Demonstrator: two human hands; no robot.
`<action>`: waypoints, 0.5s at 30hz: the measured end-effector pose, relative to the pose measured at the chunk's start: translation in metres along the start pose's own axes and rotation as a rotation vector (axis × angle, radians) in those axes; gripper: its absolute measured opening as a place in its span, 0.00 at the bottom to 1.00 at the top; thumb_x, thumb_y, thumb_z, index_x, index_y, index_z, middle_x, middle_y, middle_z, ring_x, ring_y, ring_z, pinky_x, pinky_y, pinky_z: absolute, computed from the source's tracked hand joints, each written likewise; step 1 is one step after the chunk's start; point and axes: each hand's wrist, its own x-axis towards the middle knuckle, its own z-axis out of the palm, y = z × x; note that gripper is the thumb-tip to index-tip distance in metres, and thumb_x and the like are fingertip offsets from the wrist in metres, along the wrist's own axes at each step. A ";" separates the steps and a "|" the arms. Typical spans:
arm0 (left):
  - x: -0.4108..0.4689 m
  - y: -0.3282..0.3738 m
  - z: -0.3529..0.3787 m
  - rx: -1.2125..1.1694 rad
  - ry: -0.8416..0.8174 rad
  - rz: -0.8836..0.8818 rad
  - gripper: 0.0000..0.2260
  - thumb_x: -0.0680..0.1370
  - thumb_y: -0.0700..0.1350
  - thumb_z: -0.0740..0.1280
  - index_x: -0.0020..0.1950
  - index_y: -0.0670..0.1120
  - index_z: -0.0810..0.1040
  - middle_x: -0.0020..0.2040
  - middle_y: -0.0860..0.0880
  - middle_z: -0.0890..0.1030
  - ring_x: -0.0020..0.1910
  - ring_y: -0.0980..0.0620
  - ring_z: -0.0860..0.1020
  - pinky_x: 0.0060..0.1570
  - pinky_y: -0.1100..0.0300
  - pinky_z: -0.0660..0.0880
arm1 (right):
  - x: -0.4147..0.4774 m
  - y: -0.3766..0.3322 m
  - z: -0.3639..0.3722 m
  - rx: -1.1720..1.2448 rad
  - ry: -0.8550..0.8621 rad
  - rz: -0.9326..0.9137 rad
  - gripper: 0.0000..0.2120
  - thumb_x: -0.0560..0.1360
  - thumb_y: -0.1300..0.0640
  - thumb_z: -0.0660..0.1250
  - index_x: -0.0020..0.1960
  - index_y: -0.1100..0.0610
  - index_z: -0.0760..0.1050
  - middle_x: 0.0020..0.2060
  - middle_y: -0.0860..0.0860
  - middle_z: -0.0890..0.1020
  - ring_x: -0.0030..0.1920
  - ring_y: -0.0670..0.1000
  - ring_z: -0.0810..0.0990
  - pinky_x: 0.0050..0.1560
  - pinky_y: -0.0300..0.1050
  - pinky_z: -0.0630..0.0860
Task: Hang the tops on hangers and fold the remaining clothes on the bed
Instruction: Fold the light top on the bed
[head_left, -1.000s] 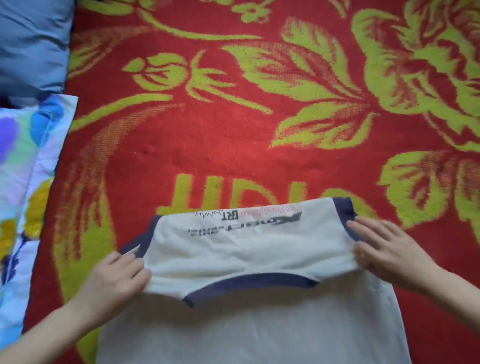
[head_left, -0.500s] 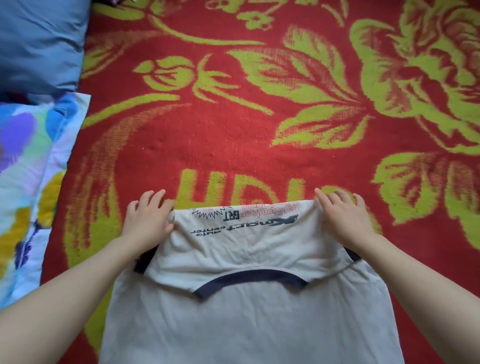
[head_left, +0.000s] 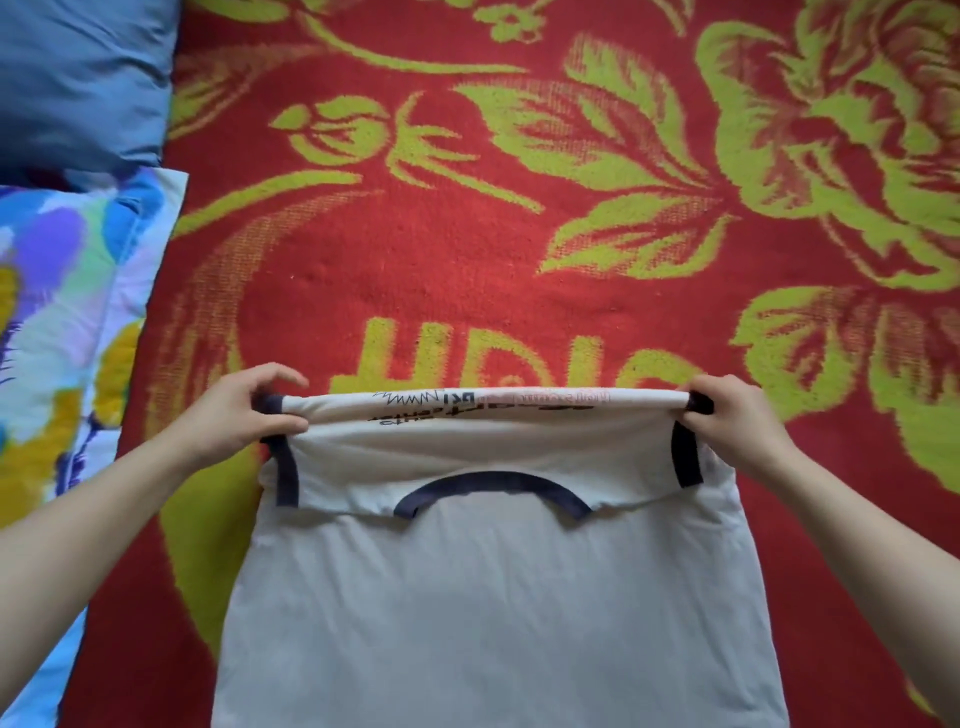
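A T-shirt (head_left: 493, 597) was spread on a blanket (head_left: 467, 249) at the lower middle of the frame, its upper part folded over itself. The fold's left end was held by the left hand (head_left: 244, 415), its right end by the right hand (head_left: 737, 421). A pillow (head_left: 78, 78) was set at upper left, a sheet (head_left: 62, 312) just below it.

one t-shirt (head_left: 493, 597), one left hand (head_left: 236, 415), one right hand (head_left: 737, 421), one blanket (head_left: 467, 249), one pillow (head_left: 78, 78), one flowered sheet (head_left: 57, 312).

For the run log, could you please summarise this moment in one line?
step: fold white T-shirt | left hand: grips fold's left end | right hand: grips fold's right end | on: red blanket
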 end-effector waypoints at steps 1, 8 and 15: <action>-0.005 0.000 -0.001 0.013 -0.041 0.014 0.16 0.67 0.36 0.76 0.50 0.48 0.79 0.45 0.50 0.79 0.47 0.51 0.74 0.39 0.73 0.68 | -0.006 0.000 -0.002 0.009 0.018 -0.016 0.19 0.70 0.67 0.67 0.29 0.51 0.63 0.28 0.49 0.70 0.35 0.54 0.69 0.29 0.46 0.58; -0.086 -0.025 -0.003 0.414 -0.046 0.485 0.17 0.67 0.37 0.72 0.43 0.55 0.71 0.42 0.59 0.73 0.35 0.57 0.71 0.28 0.65 0.63 | -0.091 0.013 -0.010 -0.275 0.297 -0.501 0.08 0.70 0.59 0.62 0.36 0.60 0.78 0.34 0.51 0.81 0.42 0.56 0.75 0.33 0.45 0.69; -0.188 -0.086 0.091 0.848 0.068 0.659 0.06 0.65 0.37 0.56 0.38 0.46 0.63 0.30 0.44 0.68 0.29 0.44 0.66 0.25 0.56 0.59 | -0.188 0.053 0.049 -0.627 0.022 -0.647 0.05 0.68 0.59 0.62 0.42 0.58 0.67 0.42 0.56 0.80 0.47 0.58 0.80 0.44 0.52 0.66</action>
